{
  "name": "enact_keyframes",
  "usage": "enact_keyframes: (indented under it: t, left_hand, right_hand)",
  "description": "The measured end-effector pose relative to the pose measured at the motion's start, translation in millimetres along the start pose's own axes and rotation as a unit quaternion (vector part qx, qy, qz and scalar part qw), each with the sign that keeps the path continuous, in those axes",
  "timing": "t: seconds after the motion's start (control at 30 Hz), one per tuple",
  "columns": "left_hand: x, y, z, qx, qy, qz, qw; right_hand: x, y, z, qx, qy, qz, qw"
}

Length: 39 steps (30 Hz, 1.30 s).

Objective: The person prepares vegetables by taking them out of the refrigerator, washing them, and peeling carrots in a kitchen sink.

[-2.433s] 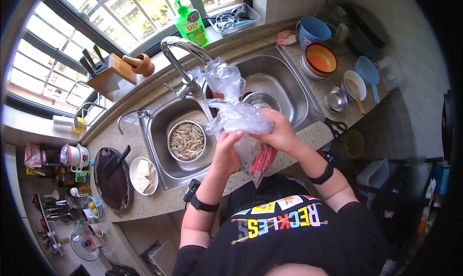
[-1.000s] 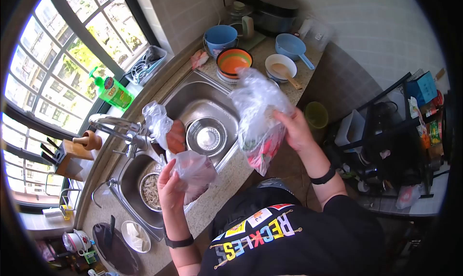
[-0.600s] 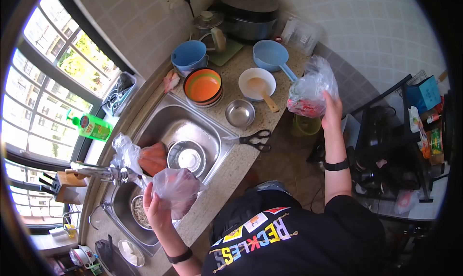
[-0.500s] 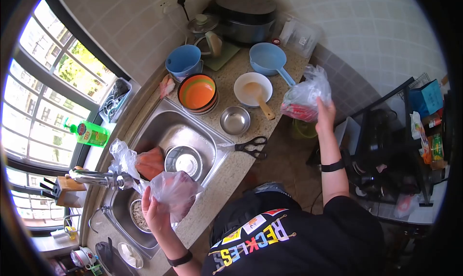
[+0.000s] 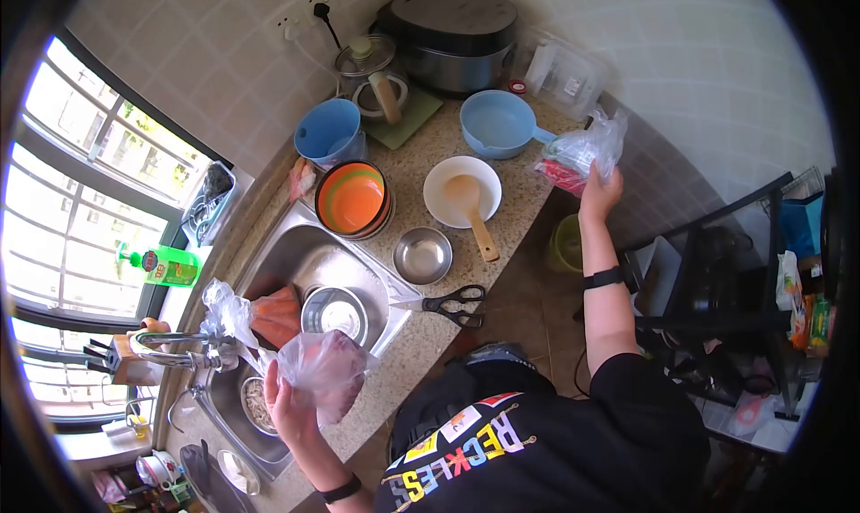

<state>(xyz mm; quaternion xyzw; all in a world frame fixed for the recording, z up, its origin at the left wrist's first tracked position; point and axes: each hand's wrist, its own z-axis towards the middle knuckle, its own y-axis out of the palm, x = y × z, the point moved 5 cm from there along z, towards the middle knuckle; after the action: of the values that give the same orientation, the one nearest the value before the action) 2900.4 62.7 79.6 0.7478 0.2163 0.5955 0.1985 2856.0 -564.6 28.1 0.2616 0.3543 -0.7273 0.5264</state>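
My left hand (image 5: 288, 404) is closed on a clear plastic bag (image 5: 324, 370) with something pinkish inside, held above the sink's near edge. Out at the counter's right corner, my right hand (image 5: 601, 193) grips another clear bag (image 5: 587, 150) with red contents; it is beside the handle of the light blue ladle-like pan (image 5: 498, 123). In the sink (image 5: 297, 244), a metal bowl (image 5: 335, 318) sits next to a reddish bag (image 5: 276, 316). A second basin holds a bowl of pale strips (image 5: 257, 405), partly hidden behind my left hand.
Scissors (image 5: 452, 305) lie near the counter edge, below a small steel bowl (image 5: 423, 255). A white bowl (image 5: 439, 186) holds a wooden spoon. Stacked orange bowls (image 5: 352, 199), a blue bucket (image 5: 329, 132), a kettle (image 5: 381, 92) and a cooker (image 5: 452, 47) stand behind. The faucet (image 5: 179, 350) is left.
My right hand has lifted its bag slightly up and inward, beside the blue pan's handle. My left hand still holds its bag near the same place. The camera view has shifted a little.
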Motion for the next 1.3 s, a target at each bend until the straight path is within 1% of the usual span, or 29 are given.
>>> enact_keyframes:
  t: [0.1,0.17,0.23,0.3,0.33,0.37,0.43,0.47,0.53,0.57,0.63,0.67,0.7,0.77,0.83,0.9,0.93,0.97,1.03,1.07,1.1,1.13,1.17,1.2,1.23,1.27,1.3]
  left_hand:
    - [-1.9,2.4,0.9,0.007,0.004,-0.001,1.0]
    - [-2.6,1.1,2.0,0.013,0.007,-0.003,1.0]
    - [-4.1,-3.6,3.7,0.003,-0.001,-0.002,1.0]
    - [-4.7,-3.1,4.9,-0.006,-0.005,-0.006,1.0]
    - [-4.5,-1.2,5.7,-0.016,-0.008,-0.011,1.0]
    - [-4.2,2.1,5.8,-0.016,-0.008,-0.009,1.0]
    - [-2.6,8.1,4.7,0.001,0.001,-0.018,1.0]
    - [-3.7,7.0,6.0,0.001,0.001,-0.018,1.0]
    - [-3.1,2.2,4.1,-0.017,-0.002,-0.024,1.0]
    - [-3.8,-1.0,2.2,-0.014,0.001,-0.024,1.0]
    - [-4.1,-0.7,0.6,-0.005,0.01,-0.023,1.0]
    - [-4.7,-3.4,-0.9,-0.001,0.011,-0.025,1.0]
    - [-3.9,-1.9,1.2,-0.01,0.009,-0.025,1.0]
    - [-7.1,-7.9,-6.4,-0.007,0.011,-0.03,0.999]
    - [-6.5,-4.2,-7.0,0.003,0.017,-0.029,0.999]
    - [-7.0,-4.3,-9.0,0.011,0.02,-0.032,0.999]
    - [-6.2,-6.2,-10.3,0.018,0.023,-0.033,0.999]
    - [-8.0,-18.4,-13.4,0.028,0.018,-0.029,0.999]
    - [-5.5,-9.8,-12.4,0.025,0.026,-0.017,0.999]
    - [-3.9,-16.2,-23.7,0.044,0.037,-0.006,0.998]
    - [-5.0,-4.0,-12.3,0.032,0.028,0.002,0.999]
    - [-5.2,-0.7,-12.6,0.033,0.025,0.002,0.999]
    - [-10.4,-16.9,-14.0,0.031,0.025,0.015,0.999]
    - [-4.9,1.4,-12.4,0.012,0.025,-0.009,1.0]
    - [-2.6,11.7,-14.5,0.062,0.025,0.006,0.998]
    - [-10.7,-9.8,-11.5,0.032,0.01,0.007,0.999]
    - [-6.4,-0.1,-11.4,0.019,0.011,0.005,1.0]
  right_hand:
    - [4.4,0.9,-0.8,-0.004,-0.011,0.044,0.999]
    - [-15.7,-12.6,-12.2,-0.029,-0.043,-0.104,0.993]
    - [-35.2,-14.4,-24.6,-0.049,-0.06,-0.091,0.993]
    - [-38.6,-4.0,-40.4,-0.049,-0.106,-0.128,0.985]
    - [-39.3,3.5,-45.7,-0.051,-0.114,-0.098,0.987]
    - [-23.5,18.1,-52.5,-0.11,-0.079,-0.074,0.988]
    - [-6.6,49.8,-69.3,-0.147,-0.071,0.025,0.986]
    - [0.0,55.5,-68.4,-0.147,-0.071,0.025,0.986]
    - [-5.1,67.7,-74.4,-0.251,-0.081,0.026,0.964]
    - [-6.2,67.9,-73.6,-0.254,-0.083,0.029,0.963]
    - [-0.1,64.1,-62.3,-0.3,-0.053,0.033,0.952]
    - [4.4,61.2,-61.1,-0.28,-0.06,0.058,0.956]
    - [-3.6,53.5,-59.3,-0.28,-0.061,0.059,0.956]
    - [-19.4,37.8,-62.6,-0.323,0.0,-0.093,0.942]
    - [-18.4,37.7,-65.1,-0.327,0.009,-0.077,0.942]
    - [-11.8,32.0,-76.6,-0.269,-0.016,-0.021,0.963]
    - [-28.1,23.4,-76.6,-0.263,-0.015,-0.004,0.965]
    - [-44.9,13.9,-76.8,-0.231,-0.017,0.057,0.971]
    - [-60.0,8.8,-68.8,-0.225,-0.028,0.053,0.973]
    - [-73.3,15.8,-77.8,-0.266,-0.009,0.102,0.958]
    - [-88.7,4.9,-61.0,-0.278,0.012,0.131,0.951]
    - [-107.7,4.4,-60.2,-0.299,0.005,0.197,0.934]
    - [-147.6,3.4,-74.7,-0.412,0.056,0.297,0.86]
    - [-166.2,-5.5,-71.6,-0.431,0.052,0.312,0.845]
    - [-185.5,-7.0,-85.2,-0.467,0.051,0.338,0.816]
    - [-214.9,-11.5,-116.1,-0.544,0.022,0.325,0.774]
    - [-233.4,-25.1,-129.0,-0.588,-0.009,0.294,0.753]
